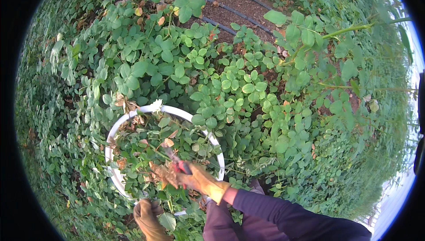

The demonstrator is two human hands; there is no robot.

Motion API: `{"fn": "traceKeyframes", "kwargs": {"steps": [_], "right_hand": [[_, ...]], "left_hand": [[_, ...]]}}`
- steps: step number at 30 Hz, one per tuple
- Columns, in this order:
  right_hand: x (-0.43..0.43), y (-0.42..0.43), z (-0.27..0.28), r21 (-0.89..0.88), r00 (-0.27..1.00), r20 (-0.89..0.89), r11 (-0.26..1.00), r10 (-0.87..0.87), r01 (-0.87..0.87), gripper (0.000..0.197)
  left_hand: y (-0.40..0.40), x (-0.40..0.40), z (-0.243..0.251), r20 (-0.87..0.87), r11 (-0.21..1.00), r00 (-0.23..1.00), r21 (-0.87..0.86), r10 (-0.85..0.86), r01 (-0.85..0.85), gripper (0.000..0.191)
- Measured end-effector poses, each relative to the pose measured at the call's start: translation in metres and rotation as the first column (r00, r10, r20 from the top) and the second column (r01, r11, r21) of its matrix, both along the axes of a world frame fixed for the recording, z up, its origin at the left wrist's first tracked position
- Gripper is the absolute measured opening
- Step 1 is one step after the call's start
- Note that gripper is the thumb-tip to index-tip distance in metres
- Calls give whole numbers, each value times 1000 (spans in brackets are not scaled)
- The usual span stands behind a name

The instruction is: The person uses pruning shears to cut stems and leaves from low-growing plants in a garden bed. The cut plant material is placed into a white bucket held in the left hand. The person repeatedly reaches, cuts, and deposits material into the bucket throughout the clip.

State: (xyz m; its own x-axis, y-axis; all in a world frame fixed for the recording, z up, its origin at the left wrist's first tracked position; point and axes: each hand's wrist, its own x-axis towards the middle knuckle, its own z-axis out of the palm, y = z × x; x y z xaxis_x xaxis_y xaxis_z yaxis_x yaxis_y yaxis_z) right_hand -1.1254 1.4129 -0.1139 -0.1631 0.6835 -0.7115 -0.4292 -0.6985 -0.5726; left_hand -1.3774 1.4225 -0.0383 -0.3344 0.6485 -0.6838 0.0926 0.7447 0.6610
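My right hand [199,178], in a worn tan and yellow glove, is closed on red-handled pruning shears [181,165] over a round white container [220,156]. The shears' blades point up and left, above cut leafy stems [156,161] with green and dried leaves that fill the container. My left hand [147,216], also gloved, is at the container's near left rim, its fingers curled beside leafy stems; whether it grips one cannot be made out. A white flower [156,105] lies at the far rim, near dried brown leaves [126,103].
Dense green rose-like bushes [232,85] surround the container. A long stem [345,30] reaches in from the upper right. Black irrigation tubes [229,8] run over brown soil [219,15] at the top. My legs [229,222] are just right of the container's near side.
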Motion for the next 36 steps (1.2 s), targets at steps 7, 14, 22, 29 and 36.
{"fn": "traceKeyframes", "kwargs": {"steps": [7,14,22,29,36], "right_hand": [[-63,-19,-50,-108,991,-100,989,86,-97,22],[-42,-31,-53,-69,1000,-9,997,25,-26,21],[-15,-29,-32,-67,992,62,992,-106,110,17],[26,-39,-24,-179,993,-18,978,-114,109,46],[47,-37,-4,-197,982,128,967,-138,161,38]], "left_hand": [[12,38,-102,49,993,999,118,14,-20,36],[21,15,-212,-510,803,687,-12,-518,596,29],[47,-1,-243,-565,746,576,-110,-590,656,25],[25,-11,-114,138,974,969,123,-204,188,27],[30,-46,1,-55,996,995,37,86,-84,37]]}}
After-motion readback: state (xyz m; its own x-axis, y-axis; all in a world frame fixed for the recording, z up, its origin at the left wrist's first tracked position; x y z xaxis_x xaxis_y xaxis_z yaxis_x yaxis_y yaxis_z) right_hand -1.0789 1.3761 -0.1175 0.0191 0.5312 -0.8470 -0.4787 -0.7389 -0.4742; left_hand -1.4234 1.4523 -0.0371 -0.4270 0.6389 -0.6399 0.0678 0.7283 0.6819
